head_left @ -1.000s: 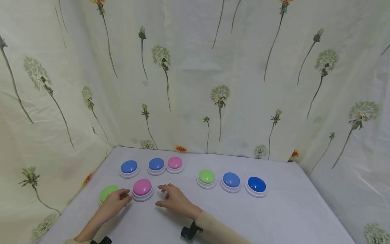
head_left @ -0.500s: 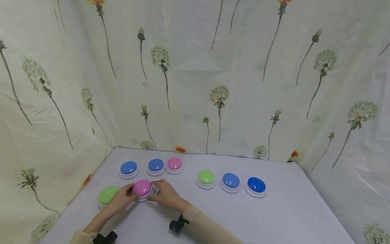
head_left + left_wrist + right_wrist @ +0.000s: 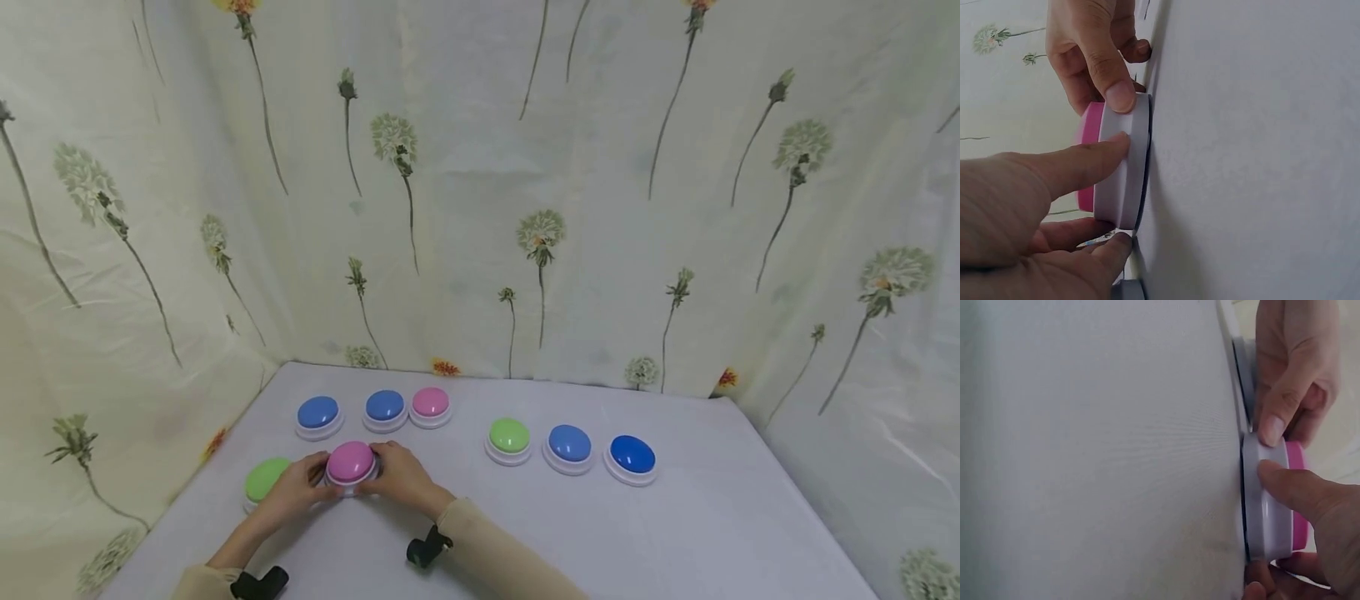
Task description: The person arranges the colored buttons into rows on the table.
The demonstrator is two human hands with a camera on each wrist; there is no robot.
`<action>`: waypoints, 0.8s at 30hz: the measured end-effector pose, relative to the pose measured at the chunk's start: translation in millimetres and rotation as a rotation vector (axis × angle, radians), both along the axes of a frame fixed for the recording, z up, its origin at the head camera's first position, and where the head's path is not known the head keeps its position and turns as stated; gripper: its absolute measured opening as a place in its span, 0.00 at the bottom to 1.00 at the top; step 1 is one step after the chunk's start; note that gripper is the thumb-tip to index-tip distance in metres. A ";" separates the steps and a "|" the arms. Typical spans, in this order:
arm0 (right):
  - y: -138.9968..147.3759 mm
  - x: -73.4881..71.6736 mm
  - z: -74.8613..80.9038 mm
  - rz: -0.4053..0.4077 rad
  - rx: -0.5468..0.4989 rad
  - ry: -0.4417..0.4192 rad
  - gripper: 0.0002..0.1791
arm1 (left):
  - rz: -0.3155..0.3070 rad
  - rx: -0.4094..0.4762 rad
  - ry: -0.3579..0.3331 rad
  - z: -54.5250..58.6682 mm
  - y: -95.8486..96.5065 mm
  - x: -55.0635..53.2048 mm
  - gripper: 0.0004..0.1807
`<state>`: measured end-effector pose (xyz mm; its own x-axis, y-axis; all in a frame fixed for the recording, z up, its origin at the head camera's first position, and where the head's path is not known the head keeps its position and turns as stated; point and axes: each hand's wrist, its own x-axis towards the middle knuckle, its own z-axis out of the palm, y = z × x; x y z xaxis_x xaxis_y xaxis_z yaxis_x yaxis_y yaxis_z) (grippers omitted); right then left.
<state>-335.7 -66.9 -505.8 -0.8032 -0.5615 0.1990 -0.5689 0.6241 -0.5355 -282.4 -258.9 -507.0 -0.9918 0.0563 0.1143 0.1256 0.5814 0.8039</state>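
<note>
Between both hands is a round push button with a pink dome on a white base, at the front left of the table. My left hand grips its left side, thumb on the front of the white base. From the other side my right hand holds the same base, its thumb also on the front wall. In both wrist views the base's dark underside edge lies right at the white cloth. Close beside my left hand is a green push button, partly covered by that hand.
Behind the hands stand two blue buttons and another pink button. To the right, a green button and two more blue buttons form a row. A flower-print curtain rises behind the white-covered table.
Both hands have closed in on the pink button from its sides and now grip its base; the right hand came in from the right. The other buttons stay put.
</note>
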 end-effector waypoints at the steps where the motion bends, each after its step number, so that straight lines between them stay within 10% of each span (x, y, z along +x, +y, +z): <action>1: 0.2 0.1 -0.4 0.000 -0.011 0.000 0.38 | 0.011 0.002 -0.001 -0.4 0.3 0.1 0.39; 24: 32.0 6.2 4.3 0.045 -0.093 -0.029 0.39 | 0.025 0.033 0.042 9.2 24.6 10.9 0.39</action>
